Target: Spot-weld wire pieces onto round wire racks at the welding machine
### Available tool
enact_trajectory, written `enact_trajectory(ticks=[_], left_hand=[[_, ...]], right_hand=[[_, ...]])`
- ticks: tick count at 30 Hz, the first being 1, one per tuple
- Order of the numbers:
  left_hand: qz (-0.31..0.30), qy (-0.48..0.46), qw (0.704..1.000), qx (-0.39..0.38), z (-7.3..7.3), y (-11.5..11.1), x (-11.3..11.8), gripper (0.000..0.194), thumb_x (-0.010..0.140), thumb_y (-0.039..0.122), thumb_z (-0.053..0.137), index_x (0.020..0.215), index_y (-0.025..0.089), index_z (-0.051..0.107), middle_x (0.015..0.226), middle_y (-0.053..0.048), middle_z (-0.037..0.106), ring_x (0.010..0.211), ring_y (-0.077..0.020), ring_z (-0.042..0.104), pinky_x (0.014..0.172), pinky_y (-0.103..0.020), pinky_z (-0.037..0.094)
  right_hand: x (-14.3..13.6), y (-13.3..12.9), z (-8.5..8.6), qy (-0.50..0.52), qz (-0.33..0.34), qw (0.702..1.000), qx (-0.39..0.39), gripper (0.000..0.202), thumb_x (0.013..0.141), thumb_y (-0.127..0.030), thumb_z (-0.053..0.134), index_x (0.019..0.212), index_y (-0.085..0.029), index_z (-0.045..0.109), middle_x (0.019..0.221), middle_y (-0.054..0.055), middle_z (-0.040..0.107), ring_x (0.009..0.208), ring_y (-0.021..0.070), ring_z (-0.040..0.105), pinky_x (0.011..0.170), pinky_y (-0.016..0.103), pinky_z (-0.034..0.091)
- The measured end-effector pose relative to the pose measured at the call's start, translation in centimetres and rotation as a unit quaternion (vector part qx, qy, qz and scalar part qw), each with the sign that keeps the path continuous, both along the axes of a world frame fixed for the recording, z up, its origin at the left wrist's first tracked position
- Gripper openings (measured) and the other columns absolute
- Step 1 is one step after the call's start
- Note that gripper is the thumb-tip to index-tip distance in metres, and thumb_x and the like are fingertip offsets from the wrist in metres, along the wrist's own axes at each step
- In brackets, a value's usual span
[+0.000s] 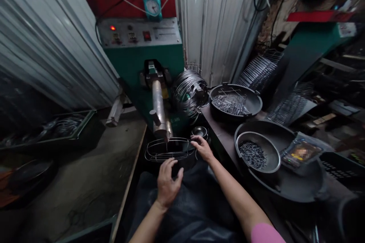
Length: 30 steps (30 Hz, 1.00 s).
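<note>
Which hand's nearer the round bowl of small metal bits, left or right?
Right. The right hand is at the right end of the wire rack, left of the bowl. The left hand is by the rack's near edge, farther left.

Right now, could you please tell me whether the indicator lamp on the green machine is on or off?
On: the indicator lamp glows red near the picture-left end of the control panel.
</note>
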<state>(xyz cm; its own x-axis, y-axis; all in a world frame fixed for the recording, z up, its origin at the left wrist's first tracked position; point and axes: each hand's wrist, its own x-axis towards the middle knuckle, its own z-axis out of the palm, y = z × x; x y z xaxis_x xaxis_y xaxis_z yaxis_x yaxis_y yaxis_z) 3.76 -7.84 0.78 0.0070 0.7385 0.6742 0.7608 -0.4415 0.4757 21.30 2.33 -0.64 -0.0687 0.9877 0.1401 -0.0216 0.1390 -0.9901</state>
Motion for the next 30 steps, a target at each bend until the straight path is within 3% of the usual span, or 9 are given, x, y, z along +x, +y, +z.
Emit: enact_trajectory(ticks=[5,10,15,18,20,23,25,27,30], left_hand=[[0.084,-0.037,0.996,-0.020,-3.1,1.7,3.7,0.048,0.080,0.037,0.057,0.121,0.014,0.045,0.115,-0.019,0.051,0.110,-0.0322,0.048,0.088,-0.050,0.043],[0.089,-0.088,0.990,-0.058,-2.5,2.0,4.6,0.046,0.080,0.047,0.054,0.110,0.012,0.054,0.105,-0.016,0.056,0.106,-0.0305,0.051,0.092,-0.049,0.040],[0.103,-0.189,0.969,-0.125,-2.3,0.8,4.6,0.062,0.071,0.057,0.058,0.113,0.012,0.055,0.108,-0.015,0.054,0.105,-0.0297,0.051,0.086,-0.044,0.046],[0.103,-0.208,0.959,-0.161,-2.4,1.0,4.9,0.069,0.067,0.060,0.059,0.116,0.011,0.054,0.104,-0.015,0.055,0.097,-0.0291,0.054,0.085,-0.046,0.046],[0.101,-0.223,0.954,-0.174,-2.6,1.4,5.0,0.072,0.066,0.060,0.060,0.118,0.011,0.052,0.107,-0.015,0.053,0.094,-0.0281,0.055,0.085,-0.046,0.047],[0.093,-0.246,0.947,-0.184,-3.1,1.8,4.8,0.074,0.065,0.060,0.061,0.120,0.012,0.050,0.111,-0.015,0.051,0.096,-0.0279,0.055,0.085,-0.046,0.047],[0.078,-0.249,0.947,-0.189,-3.5,1.9,4.5,0.072,0.066,0.060,0.060,0.120,0.014,0.050,0.113,-0.015,0.050,0.100,-0.0286,0.053,0.087,-0.046,0.046],[0.060,-0.240,0.948,-0.203,-3.7,2.2,4.1,0.070,0.066,0.059,0.061,0.120,0.016,0.050,0.116,-0.014,0.050,0.104,-0.0291,0.052,0.091,-0.046,0.044],[0.031,-0.241,0.937,-0.251,-3.6,2.9,3.3,0.069,0.064,0.056,0.065,0.120,0.018,0.050,0.111,-0.012,0.054,0.104,-0.0285,0.052,0.094,-0.046,0.041]], right_hand=[[0.4,-0.4,-0.7,-0.029,0.019,0.999,-0.011,0.022,0.077,-0.037,0.056,0.078,-0.017,0.064,0.085,0.002,0.067,0.087,0.0174,0.062,0.083,0.030,0.046],[-0.3,-1.5,-0.4,-0.058,-0.023,0.998,-0.028,0.013,0.078,-0.023,0.058,0.080,-0.018,0.069,0.084,0.005,0.070,0.084,0.0177,0.064,0.077,0.026,0.049],[1.4,-2.3,1.2,-0.212,-0.044,0.976,0.033,0.021,0.077,-0.017,0.059,0.093,-0.027,0.069,0.099,0.000,0.069,0.095,0.0177,0.064,0.083,0.025,0.048],[6.9,-4.2,3.6,-0.345,-0.091,0.932,0.063,0.026,0.078,-0.021,0.060,0.102,-0.027,0.065,0.107,-0.001,0.067,0.101,0.0197,0.061,0.088,0.028,0.046],[12.6,-6.2,5.1,-0.447,-0.168,0.878,-0.024,0.023,0.080,-0.019,0.056,0.099,-0.028,0.066,0.106,-0.002,0.067,0.101,0.0173,0.060,0.089,0.026,0.045],[21.5,-10.0,6.5,-0.482,-0.255,0.831,-0.112,0.026,0.081,-0.014,0.049,0.101,-0.020,0.064,0.103,0.008,0.068,0.097,0.0229,0.061,0.084,0.034,0.046],[26.4,-12.8,6.9,-0.537,-0.308,0.746,-0.245,0.026,0.082,-0.018,0.047,0.102,-0.021,0.064,0.102,0.009,0.068,0.096,0.0227,0.062,0.078,0.032,0.047],[29.9,-16.0,7.3,-0.577,-0.309,0.679,-0.332,0.026,0.082,-0.021,0.047,0.103,-0.020,0.064,0.103,0.011,0.067,0.096,0.0237,0.062,0.075,0.031,0.046],[32.7,-21.1,8.2,-0.583,-0.328,0.633,-0.390,0.029,0.082,-0.022,0.045,0.105,-0.020,0.063,0.105,0.011,0.067,0.096,0.0227,0.062,0.073,0.029,0.045]])
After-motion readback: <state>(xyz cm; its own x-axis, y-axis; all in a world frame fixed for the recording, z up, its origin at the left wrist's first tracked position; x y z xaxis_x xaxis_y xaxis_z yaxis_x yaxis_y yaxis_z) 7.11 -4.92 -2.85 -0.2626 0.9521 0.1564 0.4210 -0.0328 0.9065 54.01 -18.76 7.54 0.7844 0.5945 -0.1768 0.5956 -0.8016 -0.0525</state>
